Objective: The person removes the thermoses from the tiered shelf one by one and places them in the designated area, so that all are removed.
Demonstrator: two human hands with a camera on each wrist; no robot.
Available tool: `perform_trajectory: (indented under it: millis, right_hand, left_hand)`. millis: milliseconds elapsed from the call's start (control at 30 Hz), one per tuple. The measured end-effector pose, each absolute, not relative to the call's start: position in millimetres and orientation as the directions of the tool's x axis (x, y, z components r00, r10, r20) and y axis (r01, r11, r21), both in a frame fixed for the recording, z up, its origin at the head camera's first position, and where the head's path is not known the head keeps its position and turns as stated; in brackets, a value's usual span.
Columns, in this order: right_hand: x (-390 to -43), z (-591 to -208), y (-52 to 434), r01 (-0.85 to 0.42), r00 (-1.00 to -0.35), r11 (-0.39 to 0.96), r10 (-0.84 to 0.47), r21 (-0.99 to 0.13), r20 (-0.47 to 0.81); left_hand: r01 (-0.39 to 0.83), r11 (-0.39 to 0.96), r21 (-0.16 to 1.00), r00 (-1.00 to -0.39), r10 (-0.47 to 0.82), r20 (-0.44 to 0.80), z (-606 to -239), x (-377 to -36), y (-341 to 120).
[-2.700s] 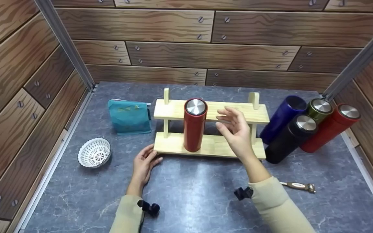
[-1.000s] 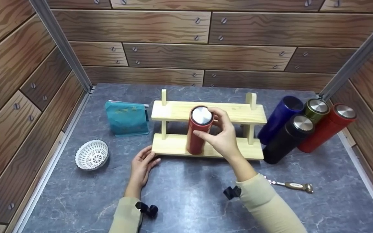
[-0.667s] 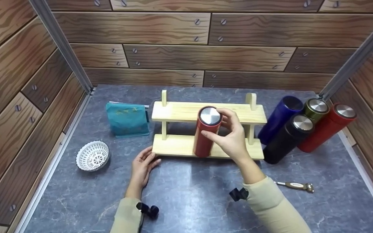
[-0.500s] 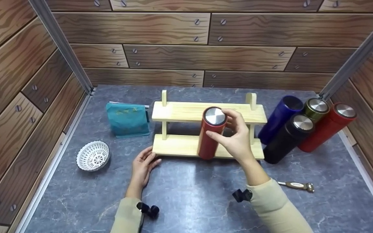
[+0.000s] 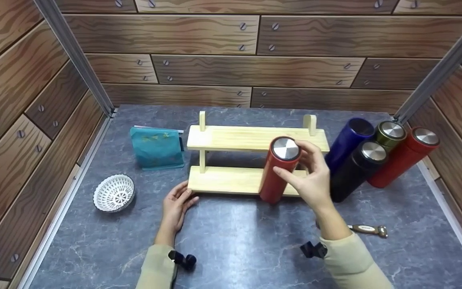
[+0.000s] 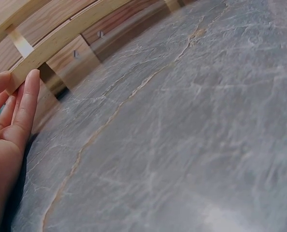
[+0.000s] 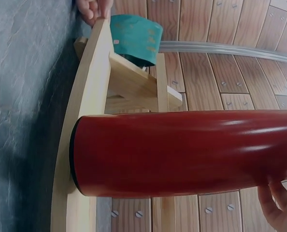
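Gripped near its steel lid by the right hand [image 5: 313,176], fingers curled round — the red flask [image 5: 278,170], upright on the wooden rack [image 5: 231,138], lower shelf's front edge; left hand [image 5: 177,202], fingers straight, rested against the rack's left corner — beside four flasks [image 5: 369,160]

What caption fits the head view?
Right hand grips a red flask on a wooden rack; left hand touches its base.

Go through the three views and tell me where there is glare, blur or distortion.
Head view: pale overhead glare on the grey table, and the metal lid of the red flask shines. Left wrist view: the table blurs into a bright patch at bottom right, and the wooden rack bows from lens distortion. Right wrist view: streak highlights along the red flask; the right hand is cut off at the corner.
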State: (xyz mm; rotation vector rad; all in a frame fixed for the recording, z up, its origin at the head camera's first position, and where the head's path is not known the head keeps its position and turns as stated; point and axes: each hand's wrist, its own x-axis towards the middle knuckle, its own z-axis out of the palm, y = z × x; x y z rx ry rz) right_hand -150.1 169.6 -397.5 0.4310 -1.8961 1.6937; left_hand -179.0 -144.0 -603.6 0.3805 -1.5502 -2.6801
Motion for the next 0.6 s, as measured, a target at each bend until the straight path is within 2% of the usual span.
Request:
perform_trajectory:
  millis: [200, 600]
  right_hand:
    - [-139, -398, 181, -0.612, -0.752, 0.203, 0.15, -0.764, 0.642]
    - [-118, -397, 207, -0.632, -0.718, 0.199, 0.213, -0.749, 0.663]
  left_hand:
    - [-0.099, -0.516, 0.851, -0.969, -0.142, -0.2, -604, -180, -145]
    - [-0.107, -0.511, 0.853, -0.966, -0.151, -0.212, -604, -181, -145]
